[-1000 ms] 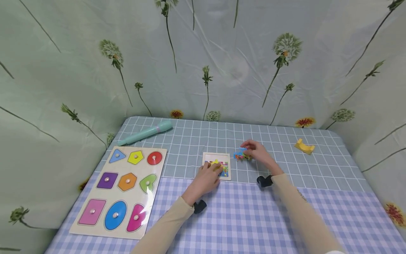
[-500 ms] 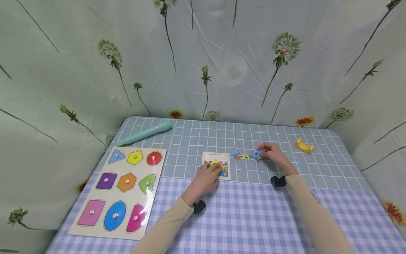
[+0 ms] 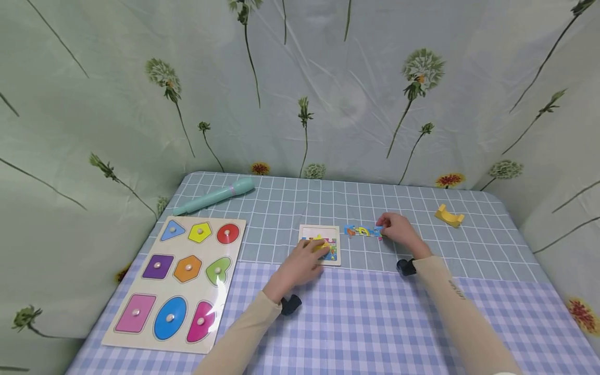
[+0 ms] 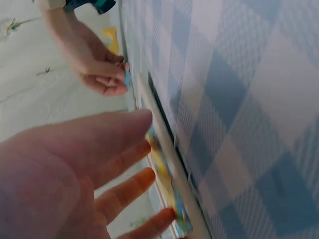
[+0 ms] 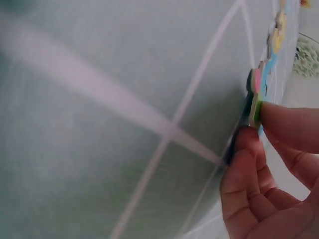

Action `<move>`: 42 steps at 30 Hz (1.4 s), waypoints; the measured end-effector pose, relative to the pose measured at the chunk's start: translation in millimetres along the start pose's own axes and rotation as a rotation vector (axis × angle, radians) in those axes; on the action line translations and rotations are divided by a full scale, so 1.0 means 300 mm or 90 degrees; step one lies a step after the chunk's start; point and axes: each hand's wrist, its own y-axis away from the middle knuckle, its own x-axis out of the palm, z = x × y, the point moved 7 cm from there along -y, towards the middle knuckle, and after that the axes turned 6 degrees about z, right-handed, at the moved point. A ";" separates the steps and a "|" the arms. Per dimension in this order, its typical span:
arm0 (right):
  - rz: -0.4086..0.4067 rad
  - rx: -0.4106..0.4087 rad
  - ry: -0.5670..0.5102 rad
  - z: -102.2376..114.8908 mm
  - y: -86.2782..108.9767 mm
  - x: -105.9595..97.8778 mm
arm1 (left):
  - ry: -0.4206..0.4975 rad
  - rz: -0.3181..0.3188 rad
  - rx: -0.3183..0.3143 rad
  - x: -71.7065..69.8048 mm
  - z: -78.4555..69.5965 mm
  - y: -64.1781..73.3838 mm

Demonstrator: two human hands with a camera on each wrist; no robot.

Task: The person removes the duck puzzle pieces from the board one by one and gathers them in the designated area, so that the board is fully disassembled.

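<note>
A small framed jigsaw puzzle lies at the table's middle, its lower part filled with colourful pieces. My left hand is over it; in the left wrist view its fingertips reach the puzzle's surface, fingers spread and fairly straight. To the right of the frame lies a short row of joined jigsaw pieces. At that row's right end my right hand pinches a jigsaw piece between thumb and fingers. The held piece appears to meet the row; whether it interlocks I cannot tell.
A wooden shape board with knobbed pieces lies at the left. Behind it is a mint-green stick-like object. A yellow curved block sits at the right. A floral curtain borders the table's back and sides.
My right hand first moved right, uncovering the row, then brought the jigsaw piece back left against its right end. My left hand has shifted slightly back toward me.
</note>
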 end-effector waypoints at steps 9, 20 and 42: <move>-0.025 -0.024 0.087 0.032 0.003 -0.005 | 0.104 0.054 0.010 0.002 0.043 0.006; 0.038 -0.109 -0.173 0.214 0.001 0.108 | 0.100 0.056 0.005 -0.004 0.035 0.009; 0.092 -0.121 -0.081 0.355 -0.015 0.243 | 0.107 0.053 -0.017 -0.004 0.028 0.007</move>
